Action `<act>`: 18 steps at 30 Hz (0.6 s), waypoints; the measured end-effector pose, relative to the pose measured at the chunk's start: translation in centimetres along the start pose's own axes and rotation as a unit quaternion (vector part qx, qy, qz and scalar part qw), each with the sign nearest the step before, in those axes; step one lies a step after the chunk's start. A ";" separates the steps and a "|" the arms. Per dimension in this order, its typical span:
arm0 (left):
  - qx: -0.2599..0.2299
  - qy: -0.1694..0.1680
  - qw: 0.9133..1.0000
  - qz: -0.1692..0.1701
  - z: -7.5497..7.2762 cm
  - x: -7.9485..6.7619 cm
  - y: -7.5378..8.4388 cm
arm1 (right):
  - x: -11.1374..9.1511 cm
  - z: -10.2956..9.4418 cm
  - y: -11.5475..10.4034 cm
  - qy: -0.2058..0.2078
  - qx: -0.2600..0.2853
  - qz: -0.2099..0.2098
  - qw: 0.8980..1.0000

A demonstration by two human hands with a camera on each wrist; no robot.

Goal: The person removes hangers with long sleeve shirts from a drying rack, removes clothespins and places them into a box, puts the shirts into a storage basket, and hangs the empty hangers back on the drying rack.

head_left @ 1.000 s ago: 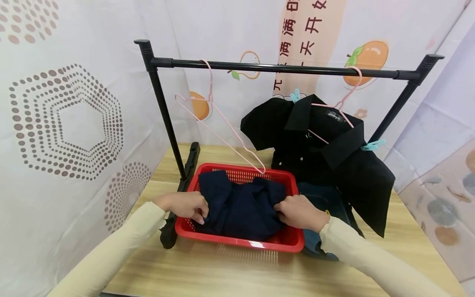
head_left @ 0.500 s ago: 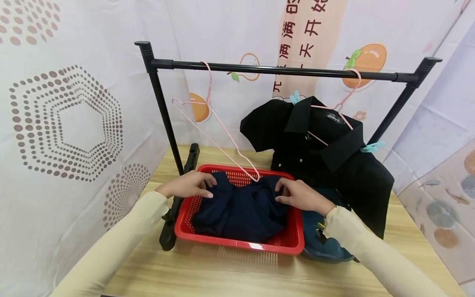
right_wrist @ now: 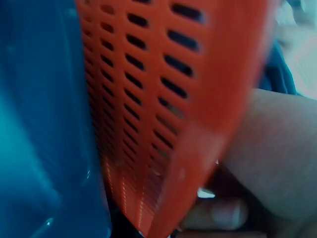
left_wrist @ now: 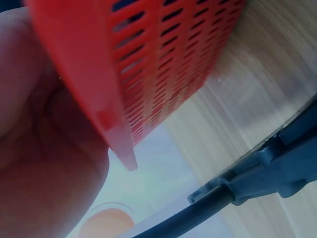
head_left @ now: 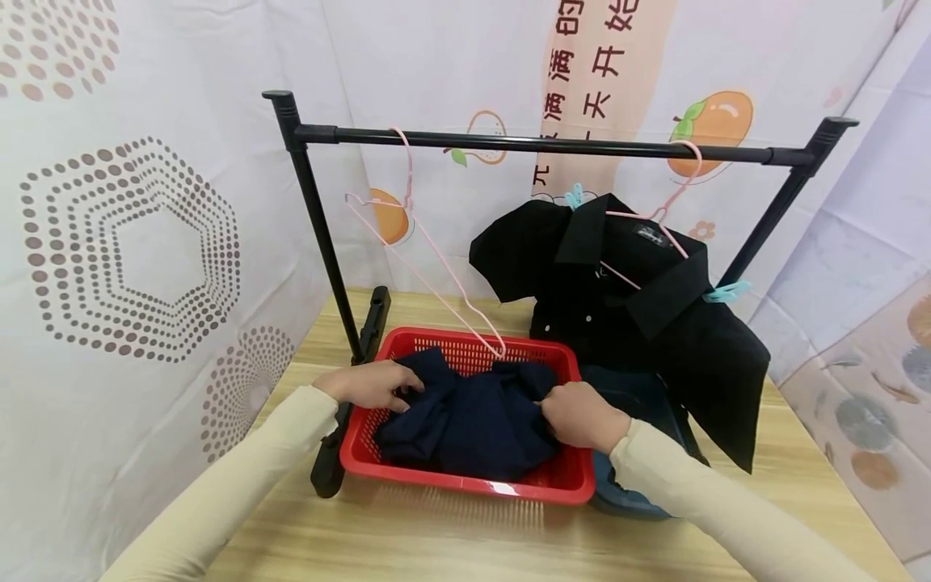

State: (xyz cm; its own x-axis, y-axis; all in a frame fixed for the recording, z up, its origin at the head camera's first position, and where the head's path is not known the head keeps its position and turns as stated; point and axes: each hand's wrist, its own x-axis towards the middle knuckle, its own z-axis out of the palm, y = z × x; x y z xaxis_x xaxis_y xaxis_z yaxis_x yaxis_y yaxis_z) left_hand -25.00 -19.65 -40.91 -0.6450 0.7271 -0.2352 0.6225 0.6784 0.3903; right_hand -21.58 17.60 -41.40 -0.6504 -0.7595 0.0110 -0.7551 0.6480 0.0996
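Note:
A dark navy garment [head_left: 483, 424] lies bunched in a red plastic basket [head_left: 465, 485]. My left hand [head_left: 374, 384] is at its left side, fingers bent and thumb on the cloth. On the opposite side my right hand [head_left: 578, 415] grips the garment, its fingertips mostly hidden under the hand. In the left wrist view the basket's red rim [left_wrist: 84, 84] hides the fingers of my left hand [left_wrist: 39, 163]. My right hand [right_wrist: 282, 153] reaches over the slotted basket wall [right_wrist: 143, 89] in the right wrist view. A bare pink hanger [head_left: 451, 275] dangles close over the basket.
A black rack [head_left: 538, 144] stands on the wooden table [head_left: 349, 533]. From its right part hangs a black collared shirt [head_left: 647, 299] on a pink hanger, with light blue clips [head_left: 727, 293] on it. A dark blue tub [head_left: 625, 485] sits beside the basket. Printed curtains surround the table.
Both hands let go of the navy garment and lifted half a second ago. They have since come back down onto its sides, and the garment's left part is now more folded inward.

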 end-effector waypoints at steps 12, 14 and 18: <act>-0.028 0.041 0.998 0.039 -0.3 -0.7 -0.7 | 0.5 0.5 1.7 -0.018 0.075 0.013 0.997; -0.035 0.081 0.995 0.050 -0.4 -1.3 -0.8 | 0.2 0.5 2.3 -0.010 0.136 0.011 0.991; -0.032 0.156 0.986 0.056 -0.5 -2.8 -0.7 | -0.4 0.3 3.1 0.004 0.222 0.005 0.975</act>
State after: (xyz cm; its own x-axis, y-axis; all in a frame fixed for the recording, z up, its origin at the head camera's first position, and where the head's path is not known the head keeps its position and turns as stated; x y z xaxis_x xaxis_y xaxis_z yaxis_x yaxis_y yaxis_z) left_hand -23.88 -22.24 -40.07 -0.6846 0.7228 0.0943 0.6752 0.5801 0.4556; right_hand -23.69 19.97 -41.36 -0.6589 -0.7520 0.0183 -0.7112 0.6149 -0.3407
